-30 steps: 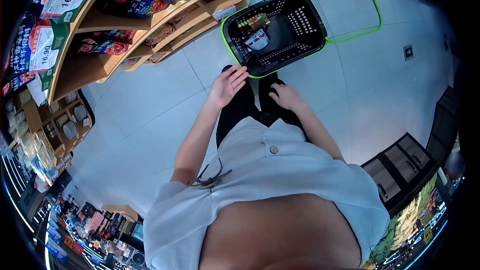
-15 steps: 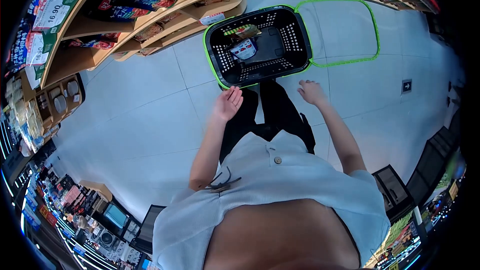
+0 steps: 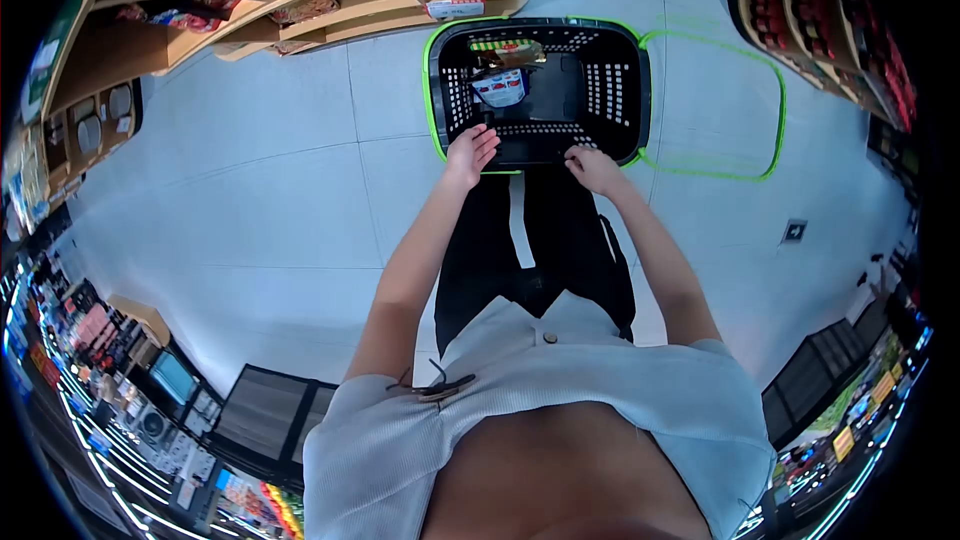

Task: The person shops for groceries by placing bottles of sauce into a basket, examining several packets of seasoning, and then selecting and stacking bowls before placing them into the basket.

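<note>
A black basket [image 3: 520, 152] with a green rim stands on the floor in front of my legs, its green handle [image 3: 780, 110] folded out to the right. Inside it, toward the left, lie a blue-and-white package [image 3: 502, 88] and a yellow-green package [image 3: 512, 52]. My left hand [image 3: 472, 153] is over the basket's near left edge, palm turned inward, fingers apart and holding nothing. Over the near edge, further right, my right hand [image 3: 592, 168] has its fingers curled; whether they hold anything is too small to tell.
Curved wooden shelves [image 3: 370, 20] with packaged goods stand beyond and left of the basket. Another shelf [image 3: 800, 30] with red items is at the upper right. A floor sign [image 3: 794, 231] lies right of my legs. Dark panels [image 3: 262, 410] stand at the lower left.
Both hands have moved forward and closer together, over the basket's near edge. The fingers of my right hand are more curled. The view has shifted, with the basket a little further right.
</note>
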{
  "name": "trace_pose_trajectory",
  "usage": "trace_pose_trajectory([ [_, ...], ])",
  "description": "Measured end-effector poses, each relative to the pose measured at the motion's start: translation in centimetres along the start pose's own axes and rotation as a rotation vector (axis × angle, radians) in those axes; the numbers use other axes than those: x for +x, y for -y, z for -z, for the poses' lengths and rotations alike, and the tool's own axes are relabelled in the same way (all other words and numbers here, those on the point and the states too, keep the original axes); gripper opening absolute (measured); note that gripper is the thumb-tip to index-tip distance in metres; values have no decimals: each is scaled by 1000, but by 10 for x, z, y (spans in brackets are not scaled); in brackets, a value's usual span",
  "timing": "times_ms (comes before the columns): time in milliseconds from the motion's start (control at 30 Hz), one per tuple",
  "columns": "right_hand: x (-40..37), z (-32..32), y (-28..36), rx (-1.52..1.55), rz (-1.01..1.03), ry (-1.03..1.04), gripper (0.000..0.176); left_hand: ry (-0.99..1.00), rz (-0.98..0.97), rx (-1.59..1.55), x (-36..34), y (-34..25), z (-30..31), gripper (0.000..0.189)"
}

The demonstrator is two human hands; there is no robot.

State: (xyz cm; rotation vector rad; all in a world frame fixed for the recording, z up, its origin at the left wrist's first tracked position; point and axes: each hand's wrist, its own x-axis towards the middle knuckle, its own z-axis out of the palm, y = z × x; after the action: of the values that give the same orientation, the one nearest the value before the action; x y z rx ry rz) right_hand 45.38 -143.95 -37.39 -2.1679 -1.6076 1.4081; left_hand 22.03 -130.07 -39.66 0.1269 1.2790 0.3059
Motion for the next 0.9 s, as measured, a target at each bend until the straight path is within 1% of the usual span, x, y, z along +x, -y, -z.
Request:
trace_pose_trajectory([
  [67, 10, 15, 14, 26, 46, 38, 20, -8, -31, 59, -2, -2, -3, 27],
  [133, 21, 32, 19, 50, 88, 30, 20, -30, -80, 54, -3, -3, -12, 28],
  [233, 38, 49, 3, 71, 204, -16, 17, -83, -156, 31, 5, 9, -27, 30],
  [300, 49, 61, -15, 0, 216, 37, 16, -142, -198, 3, 5, 25, -36, 31],
  [333, 49, 67, -25, -20, 305, 2, 18, -161, -226, -40, 9, 36, -42, 30],
  [367, 55, 66, -46, -66, 366, 23, 17, -182, -247, -76, 10, 51, -46, 30],
  [400, 51, 71, -54, -90, 348, 85, 17, -206, -241, -133, 11, 67, -52, 29],
  [433, 47, 83, -60, -122, 334, 141, 17, -221, -222, -126, 9, 82, -58, 29],
  [467, 44, 86, -74, -42, 342, 137, 15, -231, -203, -124, 9, 99, -67, 29],
  [500, 39, 86, -88, 23, 369, 79, 16, -239, -184, -124, 9, 118, -77, 29],
  [567, 16, 107, -90, -23, 383, 121, 29, -234, -132, -25, 11, 159, -92, 25],
  [600, 13, 106, -102, -81, 407, 77, 40, -296, -171, 51, 19, 183, -98, 27],
  [633, 2, 114, -98, -110, 367, 77, 42, -361, -204, 130, 26, 207, -103, 30],
  [700, -6, 112, -109, -64, 347, 78, 38, -455, -511, 635, 26, 239, -110, 42],
  [733, -5, 107, -114, -20, 350, 62, 35, -442, -704, 796, 26, 243, -111, 53],
  [767, -2, 100, -120, 21, 351, 47, 32, -394, -556, 923, 24, 250, -112, 54],
  [800, 5, 94, -129, 55, 353, 28, 29, -386, -640, 1098, 21, 251, -113, 54],
  [833, 18, 84, -139, 83, 370, 40, 17, -380, -733, 1270, 26, 245, -114, 54],
  [867, 34, 73, -149, 125, 344, 12, 14, -362, -805, 1359, 32, 241, -114, 54],
  [900, 45, 62, -153, 170, 308, -10, 12, -378, -887, 1457, 34, 233, -115, 62],
])
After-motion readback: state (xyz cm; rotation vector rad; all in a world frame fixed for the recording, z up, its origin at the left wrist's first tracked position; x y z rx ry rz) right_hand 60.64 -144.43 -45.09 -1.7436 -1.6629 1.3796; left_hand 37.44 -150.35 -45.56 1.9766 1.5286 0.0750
